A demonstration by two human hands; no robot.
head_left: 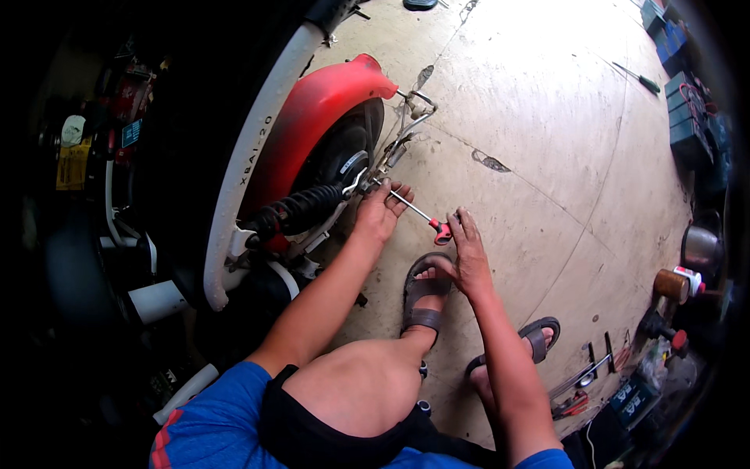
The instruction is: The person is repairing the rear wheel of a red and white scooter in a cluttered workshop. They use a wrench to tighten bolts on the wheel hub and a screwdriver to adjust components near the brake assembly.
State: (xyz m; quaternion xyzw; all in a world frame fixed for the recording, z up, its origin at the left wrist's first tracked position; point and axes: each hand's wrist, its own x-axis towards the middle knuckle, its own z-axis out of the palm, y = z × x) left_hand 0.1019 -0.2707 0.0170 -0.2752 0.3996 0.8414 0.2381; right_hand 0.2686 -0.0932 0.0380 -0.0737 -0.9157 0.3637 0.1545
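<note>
A scooter-like vehicle stands at my left, with a red mudguard (308, 102), black wheel hub (332, 156), coil shock absorber (301, 209) and pale frame tube (234, 203). My left hand (379, 209) is at the wheel's axle fittings, thumb and index finger closed at the far end of a T-handled tool's metal shaft (410, 207); what exactly they grip is too small to tell. The tool's red-black handle (441, 231) points toward me. My right hand (469, 254) is just right of the handle, fingers stretched out, not wrapped round it.
My sandalled feet (426, 301) are on the concrete floor (562, 195). A screwdriver (647, 82) lies at back right. Batteries (683, 125), a metal pot (699, 246), cans (672, 285) and hand tools (594, 367) line the right side. Dark vehicle parts (156, 301) crowd the left.
</note>
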